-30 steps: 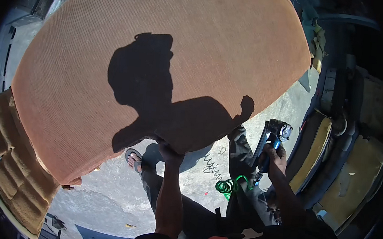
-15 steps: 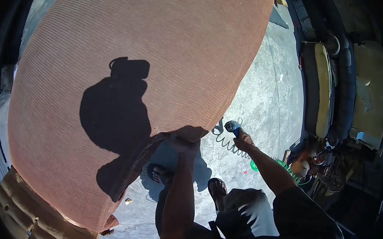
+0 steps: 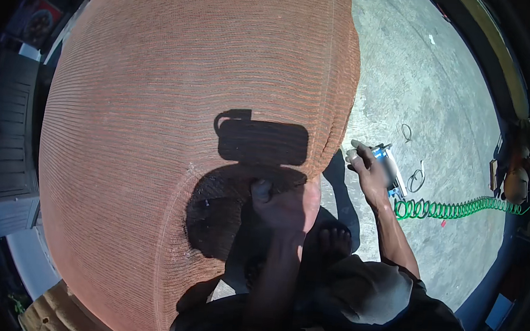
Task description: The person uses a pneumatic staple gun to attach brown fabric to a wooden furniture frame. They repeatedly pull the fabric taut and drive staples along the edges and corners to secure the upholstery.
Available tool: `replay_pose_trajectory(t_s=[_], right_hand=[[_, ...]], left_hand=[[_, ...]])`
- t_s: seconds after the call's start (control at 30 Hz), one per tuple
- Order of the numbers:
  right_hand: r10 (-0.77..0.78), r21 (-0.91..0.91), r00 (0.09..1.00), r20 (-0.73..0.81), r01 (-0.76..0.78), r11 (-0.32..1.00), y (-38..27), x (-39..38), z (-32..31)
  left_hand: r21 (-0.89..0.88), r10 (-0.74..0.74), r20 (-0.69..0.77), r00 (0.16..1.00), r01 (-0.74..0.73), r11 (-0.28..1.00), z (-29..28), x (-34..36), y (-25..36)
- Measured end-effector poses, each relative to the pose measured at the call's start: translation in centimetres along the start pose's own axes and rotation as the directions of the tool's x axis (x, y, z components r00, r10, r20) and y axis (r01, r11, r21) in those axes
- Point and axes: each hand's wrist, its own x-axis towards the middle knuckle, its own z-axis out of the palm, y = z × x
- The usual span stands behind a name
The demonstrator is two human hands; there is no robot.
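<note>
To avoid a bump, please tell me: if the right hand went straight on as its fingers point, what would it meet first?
Probably the right hand would meet the brown ribbed fabric, ahead and to its left; depth is unclear, so it might pass above or below.

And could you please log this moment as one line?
left hand: at edge of ribbed brown cloth | right hand: at blue tool, grip unclear | green coiled hose: stretched toward the right
</note>
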Motion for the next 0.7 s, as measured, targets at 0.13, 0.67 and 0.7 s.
replay_pose_trajectory(t_s=[0.13,0.67,0.7], right_hand=[[-0.099,0.781,0.945,0.311,-0.195,0.593,-8.2,-2.5,3.8],[0.054,0.885,0.984,0.170,-0.177,0.431,-6.8,-4.4,10.2],[0.139,0.872,0.979,0.146,-0.194,0.450,-7.0,-4.5,10.2]], left_hand=[[0.024,-0.141,0.122,0.983,0.139,0.990,0.4,-0.1,-0.5],[0.717,-0.094,0.161,0.982,-0.051,0.695,-4.4,-2.2,4.3],[0.735,-0.093,0.151,0.984,-0.049,0.677,-5.0,-2.1,4.5]])
